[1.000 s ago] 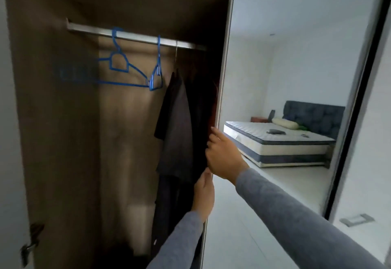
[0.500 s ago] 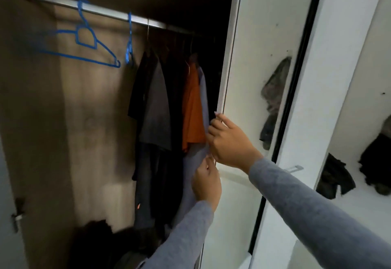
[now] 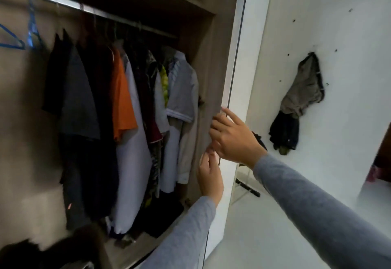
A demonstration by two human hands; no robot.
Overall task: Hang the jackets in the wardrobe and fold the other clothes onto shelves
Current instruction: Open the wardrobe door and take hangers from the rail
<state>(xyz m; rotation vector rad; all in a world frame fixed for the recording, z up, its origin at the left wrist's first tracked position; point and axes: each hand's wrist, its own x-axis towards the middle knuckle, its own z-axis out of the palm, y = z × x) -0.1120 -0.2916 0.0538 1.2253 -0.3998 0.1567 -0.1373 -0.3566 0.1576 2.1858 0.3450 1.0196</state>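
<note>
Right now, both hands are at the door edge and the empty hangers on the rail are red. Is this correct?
No: the head view shows the empty hangers are blue. The left hand and right hand are at the door edge.

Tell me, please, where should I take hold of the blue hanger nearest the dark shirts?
Probably its neck, just under the hook. The hanger hangs free on the rail, turned nearly edge-on, so come from the front and lift it up. The dark shirt crowds its right side.
</note>
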